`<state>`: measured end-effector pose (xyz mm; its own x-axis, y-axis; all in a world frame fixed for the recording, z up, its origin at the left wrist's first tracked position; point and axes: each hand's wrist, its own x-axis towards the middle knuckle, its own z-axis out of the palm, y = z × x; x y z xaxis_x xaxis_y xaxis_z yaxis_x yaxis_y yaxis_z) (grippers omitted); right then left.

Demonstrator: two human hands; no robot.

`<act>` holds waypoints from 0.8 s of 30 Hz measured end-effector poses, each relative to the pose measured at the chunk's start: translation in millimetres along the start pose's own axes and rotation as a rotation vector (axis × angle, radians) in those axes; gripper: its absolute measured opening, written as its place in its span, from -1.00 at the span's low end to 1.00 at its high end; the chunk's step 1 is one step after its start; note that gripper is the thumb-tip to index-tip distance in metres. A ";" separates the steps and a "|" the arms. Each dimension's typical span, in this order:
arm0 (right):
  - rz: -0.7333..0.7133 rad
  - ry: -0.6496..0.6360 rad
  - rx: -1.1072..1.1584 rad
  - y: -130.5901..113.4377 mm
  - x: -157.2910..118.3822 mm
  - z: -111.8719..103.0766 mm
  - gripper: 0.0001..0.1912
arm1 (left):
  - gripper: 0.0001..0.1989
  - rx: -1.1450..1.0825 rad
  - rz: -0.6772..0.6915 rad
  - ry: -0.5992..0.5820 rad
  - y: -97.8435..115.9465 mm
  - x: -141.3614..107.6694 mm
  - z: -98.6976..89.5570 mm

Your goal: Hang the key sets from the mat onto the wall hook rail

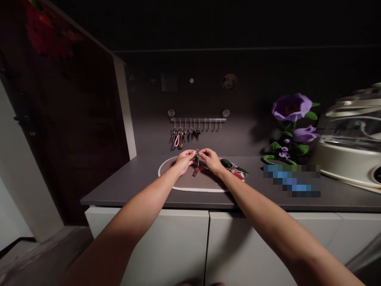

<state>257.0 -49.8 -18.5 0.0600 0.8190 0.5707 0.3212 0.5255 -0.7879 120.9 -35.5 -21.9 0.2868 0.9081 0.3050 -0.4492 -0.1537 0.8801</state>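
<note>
Between my two hands a small bunch of keys (197, 159) on a ring is held up above an oval mat (190, 183) with a white rim. My left hand (185, 160) pinches it from the left, and my right hand (210, 159) has its fingers closed at the ring from the right. A red piece and a small tag hang or lie just below the keys; which is unclear. More keys (232, 167) with dark fobs and a red piece lie on the mat's right side, partly behind my right wrist.
A clear hook rail (199, 119) on the wall holds several keys and a pink loop (177, 140) on its left hooks. Purple flowers (292, 108), a blurred blue item (288, 180) and a cream appliance (351, 155) stand or lie to the right. A dark door is at left.
</note>
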 end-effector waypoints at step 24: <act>0.148 0.183 0.317 -22.3 35.5 -12.0 -0.84 | -0.83 0.963 0.339 0.024 -15.5 4.0 -3.1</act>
<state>263.3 -35.2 22.1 0.2609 0.8517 0.4544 -0.0101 0.4731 -0.8809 126.4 -28.2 -35.5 0.2491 0.7643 0.5947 0.3708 -0.6426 0.6705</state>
